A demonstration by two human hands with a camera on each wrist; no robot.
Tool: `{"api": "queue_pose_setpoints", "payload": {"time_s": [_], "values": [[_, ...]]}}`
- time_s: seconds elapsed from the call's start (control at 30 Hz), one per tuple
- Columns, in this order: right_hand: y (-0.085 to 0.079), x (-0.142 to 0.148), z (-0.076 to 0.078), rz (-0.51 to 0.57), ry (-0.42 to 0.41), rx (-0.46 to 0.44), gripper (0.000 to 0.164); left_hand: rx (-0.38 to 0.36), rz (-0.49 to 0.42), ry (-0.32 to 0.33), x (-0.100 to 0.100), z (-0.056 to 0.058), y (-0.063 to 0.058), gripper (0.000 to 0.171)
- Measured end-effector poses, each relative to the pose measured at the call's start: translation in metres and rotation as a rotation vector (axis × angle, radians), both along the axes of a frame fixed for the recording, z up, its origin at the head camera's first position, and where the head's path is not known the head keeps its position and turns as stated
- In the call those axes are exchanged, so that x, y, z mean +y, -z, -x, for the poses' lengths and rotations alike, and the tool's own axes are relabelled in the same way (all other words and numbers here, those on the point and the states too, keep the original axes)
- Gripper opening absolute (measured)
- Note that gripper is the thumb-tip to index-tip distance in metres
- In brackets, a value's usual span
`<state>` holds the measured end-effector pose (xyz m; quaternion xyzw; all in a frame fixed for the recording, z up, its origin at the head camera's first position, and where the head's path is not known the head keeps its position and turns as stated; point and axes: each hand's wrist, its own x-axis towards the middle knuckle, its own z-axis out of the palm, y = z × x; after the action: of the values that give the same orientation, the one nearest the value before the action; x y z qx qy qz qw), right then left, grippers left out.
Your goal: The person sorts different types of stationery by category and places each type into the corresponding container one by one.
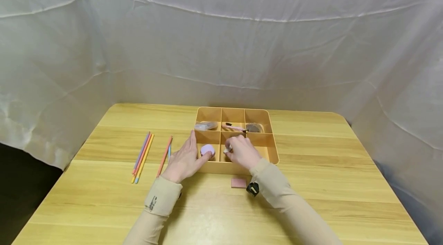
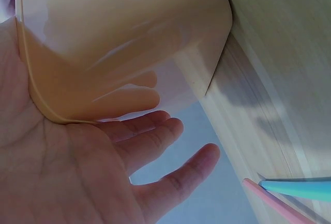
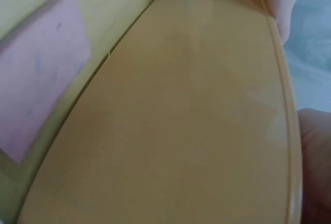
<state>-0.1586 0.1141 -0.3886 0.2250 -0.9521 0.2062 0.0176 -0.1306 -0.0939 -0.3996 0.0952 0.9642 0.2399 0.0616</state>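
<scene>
An orange-tan divided organizer tray (image 1: 226, 167) with six compartments lies on the table. My left hand (image 1: 183, 160) rests on its front left corner, fingers stretched along the outer side. In the left wrist view, the palm of that hand (image 2: 77, 167) touches the rim. Its thumb reaches over a round lilac object (image 1: 207, 149) in the front left compartment. Over the front middle compartment, my right hand (image 1: 243, 152) pinches a small white object (image 1: 226, 150), mostly hidden by the fingers. In the right wrist view, the tray's front wall (image 3: 170, 105) covers most of that hand.
Back compartments hold a clear plastic item (image 1: 205, 125), thin pink-and-black sticks (image 1: 233, 127) and a dark round item (image 1: 254, 127). A flat pink block (image 1: 238, 183) lies before the tray. Several colored pencils (image 1: 142, 156) and an orange pencil (image 1: 164, 156) beside a blue one (image 1: 169, 152) lie left.
</scene>
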Motion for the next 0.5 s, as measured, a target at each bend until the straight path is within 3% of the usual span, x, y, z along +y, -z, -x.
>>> {"api": "queue_pose_setpoints", "payload": {"time_s": [0.3, 0.5], "values": [[0.001, -0.003, 0.001, -0.062, 0.015, 0.023, 0.014, -0.009, -0.011, -0.003, 0.000, 0.000, 0.000, 0.102], [0.004, 0.005, -0.011, 0.066, 0.017, 0.101, 0.025, -0.005, -0.014, -0.003, 0.001, 0.000, -0.001, 0.102]]}}
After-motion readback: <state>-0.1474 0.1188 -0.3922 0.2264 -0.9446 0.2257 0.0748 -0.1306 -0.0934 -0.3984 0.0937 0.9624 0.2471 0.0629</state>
